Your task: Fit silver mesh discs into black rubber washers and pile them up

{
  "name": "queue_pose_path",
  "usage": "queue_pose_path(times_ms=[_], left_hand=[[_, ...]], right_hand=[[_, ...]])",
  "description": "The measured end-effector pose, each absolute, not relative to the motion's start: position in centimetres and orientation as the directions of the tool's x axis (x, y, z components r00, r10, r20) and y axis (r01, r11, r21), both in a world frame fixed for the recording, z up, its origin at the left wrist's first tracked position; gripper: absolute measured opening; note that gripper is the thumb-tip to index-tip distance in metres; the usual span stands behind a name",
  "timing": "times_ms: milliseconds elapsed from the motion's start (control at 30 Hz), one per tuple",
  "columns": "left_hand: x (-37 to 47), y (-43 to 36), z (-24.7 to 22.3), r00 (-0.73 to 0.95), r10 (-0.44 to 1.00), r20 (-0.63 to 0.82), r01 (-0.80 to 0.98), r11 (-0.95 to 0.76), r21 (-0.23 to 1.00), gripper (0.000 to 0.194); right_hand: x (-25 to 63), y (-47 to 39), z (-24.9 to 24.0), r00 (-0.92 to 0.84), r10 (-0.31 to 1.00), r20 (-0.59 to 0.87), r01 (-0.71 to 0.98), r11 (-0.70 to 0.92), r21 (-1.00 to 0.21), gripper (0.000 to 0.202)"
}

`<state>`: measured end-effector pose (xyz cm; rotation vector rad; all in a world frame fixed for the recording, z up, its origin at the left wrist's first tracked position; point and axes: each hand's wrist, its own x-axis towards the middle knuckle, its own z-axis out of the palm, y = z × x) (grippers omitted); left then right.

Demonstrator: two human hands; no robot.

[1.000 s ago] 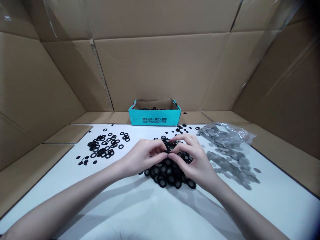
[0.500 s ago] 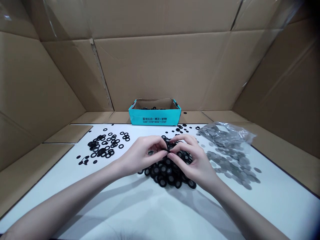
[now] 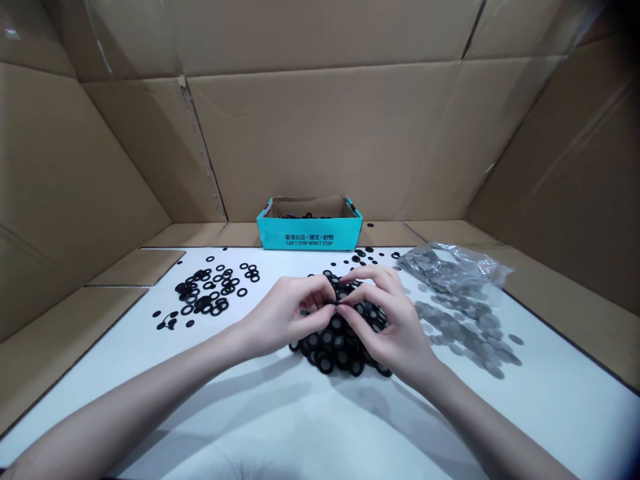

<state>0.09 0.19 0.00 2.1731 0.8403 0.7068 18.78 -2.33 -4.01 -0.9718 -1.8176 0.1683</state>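
Observation:
Above the middle of the white table, my left hand [image 3: 287,313] and my right hand [image 3: 393,320] meet fingertip to fingertip. Thumbs and forefingers of both pinch a small black ring [image 3: 335,293], mostly covered by the fingers. The other fingers of my right hand are bent and slightly spread. Directly beneath lies a heap of black rings with grey discs in their centres [image 3: 326,365], partly hidden by my hands. Whether the pinched ring has a disc in it, I cannot tell.
Loose black rings [image 3: 242,293] lie scattered on the left. Translucent grey discs [image 3: 465,327] spread out on the right, below a clear plastic bag of discs [image 3: 450,267]. A turquoise box [image 3: 310,235] with black pieces inside stands at the back. Cardboard walls [image 3: 325,140] surround the table.
My left hand has turned slightly, its forefinger now arching more over the pinched ring. My right hand has shifted only a little. The piles and box look the same.

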Motion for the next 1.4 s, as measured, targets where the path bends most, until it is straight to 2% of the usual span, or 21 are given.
queue_pose_path(times_ms=[100,167,233,333,433,567,833,1033,1167,1267,1400], left_hand=[[-0.08,0.43,0.01,0.648,0.7,0.3,0.299,-0.596,0.745,0.008],[-0.19,0.54,0.06,0.646,0.667,0.372,0.26,-0.65,0.714,0.014],[-0.26,0.55,0.14,0.642,0.627,0.442,0.252,-0.716,0.651,0.019],[-0.28,0.35,0.26,0.642,0.573,0.509,0.279,-0.793,0.541,0.013],[-0.27,0.08,0.25,0.656,0.525,0.542,0.311,-0.843,0.439,0.007],[-0.29,-0.01,0.17,0.683,0.469,0.56,0.334,-0.882,0.333,0.005],[-0.68,0.28,0.37,0.726,0.411,0.551,0.322,-0.911,0.256,0.015],[-0.74,0.38,-0.08,0.748,0.369,0.552,0.287,-0.929,0.232,0.021],[-0.54,0.31,0.08,0.739,0.372,0.562,0.302,-0.928,0.219,0.024],[-0.44,0.29,0.11,0.727,0.403,0.556,0.337,-0.915,0.223,0.019],[-0.52,0.41,-0.16,0.739,0.382,0.555,0.322,-0.924,0.208,0.012]], right_hand=[[19.04,-2.01,-4.2,-0.104,0.777,0.621,0.384,0.607,-0.696,0.014],[19.22,-1.75,-4.31,-0.105,0.84,0.532,0.263,0.539,-0.8,0.017],[19.27,-1.6,-4.32,-0.138,0.889,0.436,0.159,0.454,-0.876,0.023],[19.07,-1.64,-4.14,-0.223,0.921,0.32,0.027,0.334,-0.942,0.031],[18.76,-1.82,-4.04,-0.257,0.92,0.296,-0.055,0.292,-0.955,0.034],[18.69,-1.9,-4.1,-0.23,0.924,0.305,-0.032,0.306,-0.951,0.034],[19.14,-1.81,-3.95,-0.319,0.929,0.19,-0.049,0.184,-0.982,0.027],[18.85,-1.84,-3.93,-0.418,0.876,0.242,-0.135,0.204,-0.97,0.016],[18.74,-1.95,-3.78,-0.397,0.891,0.22,-0.155,0.171,-0.973,0.014],[18.81,-1.93,-3.93,-0.381,0.902,0.205,-0.124,0.17,-0.978,0.016],[19.06,-1.82,-4.09,-0.382,0.891,0.245,-0.034,0.251,-0.967,0.016]])
